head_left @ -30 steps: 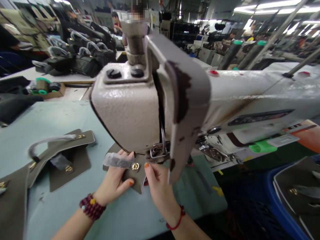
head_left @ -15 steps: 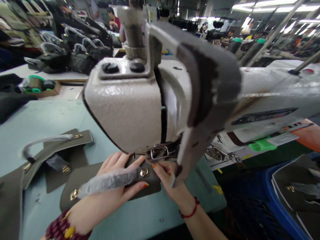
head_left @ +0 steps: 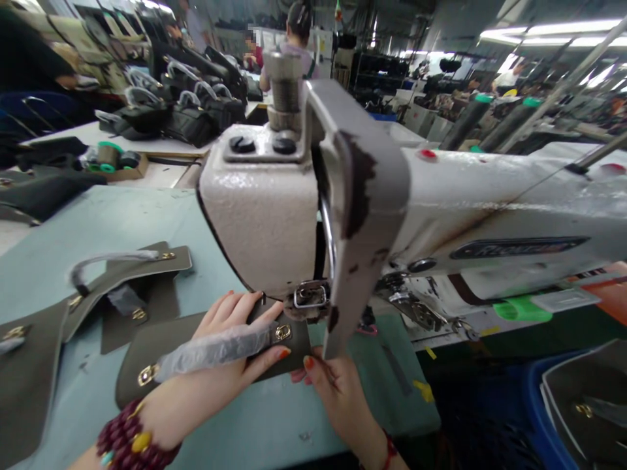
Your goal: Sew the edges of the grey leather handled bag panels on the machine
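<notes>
A dark olive-grey bag panel [head_left: 161, 339] lies on the light green table below the sewing machine's head [head_left: 259, 215]. Its plastic-wrapped handle [head_left: 215, 352] is fixed by gold metal fittings and arches over my left hand [head_left: 228, 375]. That hand lies flat on the panel, fingers stretched toward the needle area and thumb apart. At the panel's right end, my right hand [head_left: 340, 395] pinches the near corner, thumb on top and fingers partly hidden below. The machine's grey guard arm [head_left: 377, 189] hangs just above this hand. The needle itself is hidden.
More olive panels with wrapped handles [head_left: 147, 274] lie on the table's left. A blue bin [head_left: 533, 391] with similar pieces stands low at the right. Dark bags [head_left: 191, 121] and a box of thread spools [head_left: 110, 156] sit beyond. People work in the background.
My right hand has moved from beside the presser area down to the panel's near right corner. The view has shifted, and my left hand remains flat on the panel.
</notes>
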Action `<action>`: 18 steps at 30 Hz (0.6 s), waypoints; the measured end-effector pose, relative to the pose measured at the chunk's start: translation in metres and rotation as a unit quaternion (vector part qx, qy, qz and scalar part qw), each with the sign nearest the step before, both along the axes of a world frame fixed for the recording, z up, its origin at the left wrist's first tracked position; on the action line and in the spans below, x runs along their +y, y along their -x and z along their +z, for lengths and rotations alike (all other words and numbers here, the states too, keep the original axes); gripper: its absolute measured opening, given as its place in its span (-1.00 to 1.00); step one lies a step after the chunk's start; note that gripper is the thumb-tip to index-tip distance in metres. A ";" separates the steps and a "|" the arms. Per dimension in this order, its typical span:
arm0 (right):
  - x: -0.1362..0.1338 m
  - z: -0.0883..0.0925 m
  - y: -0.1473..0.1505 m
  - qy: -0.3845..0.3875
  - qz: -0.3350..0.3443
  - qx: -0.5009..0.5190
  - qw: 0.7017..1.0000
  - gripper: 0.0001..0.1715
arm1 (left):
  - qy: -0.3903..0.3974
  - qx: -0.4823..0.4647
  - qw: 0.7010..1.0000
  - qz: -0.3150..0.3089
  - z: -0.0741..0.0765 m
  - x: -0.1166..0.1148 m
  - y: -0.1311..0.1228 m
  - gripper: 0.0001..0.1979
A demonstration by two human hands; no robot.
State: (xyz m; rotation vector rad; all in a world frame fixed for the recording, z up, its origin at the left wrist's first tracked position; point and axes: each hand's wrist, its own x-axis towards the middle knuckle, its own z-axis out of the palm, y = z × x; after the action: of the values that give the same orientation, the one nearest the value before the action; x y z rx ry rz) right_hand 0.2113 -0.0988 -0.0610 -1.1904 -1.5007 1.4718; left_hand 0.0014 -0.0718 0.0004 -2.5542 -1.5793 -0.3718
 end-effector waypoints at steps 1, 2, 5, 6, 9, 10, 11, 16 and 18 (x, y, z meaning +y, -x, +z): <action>0.000 -0.001 0.001 -0.003 -0.001 0.001 1.000 -0.58 | 0.003 -0.005 1.000 0.002 0.001 0.000 -0.001 -0.52; 0.001 -0.001 0.002 -0.002 -0.002 0.004 1.000 -0.56 | 0.009 -0.010 1.000 0.004 0.002 0.000 -0.001 -0.52; 0.003 0.000 0.006 0.008 -0.006 0.014 1.000 -0.53 | 0.035 -0.018 0.999 0.010 0.004 0.004 0.000 -0.55; 0.004 0.001 0.007 0.011 -0.007 0.019 1.000 -0.53 | 0.042 -0.021 0.999 0.011 0.003 0.007 0.001 -0.56; 0.006 0.002 0.011 0.012 -0.014 0.039 0.999 -0.56 | 0.046 -0.030 0.998 -0.003 -0.004 0.016 0.008 -0.60; 0.007 0.002 0.012 0.009 -0.016 0.045 0.999 -0.57 | 0.046 -0.031 0.998 -0.014 -0.006 0.018 0.010 -0.61; 0.008 0.003 0.013 0.004 -0.017 0.050 0.999 -0.58 | 0.045 -0.030 0.998 -0.024 -0.008 0.020 0.012 -0.62; 0.012 0.010 0.014 -0.019 -0.020 0.062 0.998 -0.57 | 0.079 -0.013 0.997 -0.009 -0.003 0.020 0.013 -0.62; 0.013 0.014 0.016 -0.020 -0.028 0.070 0.997 -0.57 | 0.094 -0.006 0.996 -0.005 0.002 0.020 0.011 -0.60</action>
State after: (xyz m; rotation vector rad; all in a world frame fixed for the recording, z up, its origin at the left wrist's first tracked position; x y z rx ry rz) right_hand 0.1958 -0.0854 -0.0473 -1.0754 -1.3855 1.4493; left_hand -0.0097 -0.0519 0.0027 -2.7024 -1.6804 -0.2507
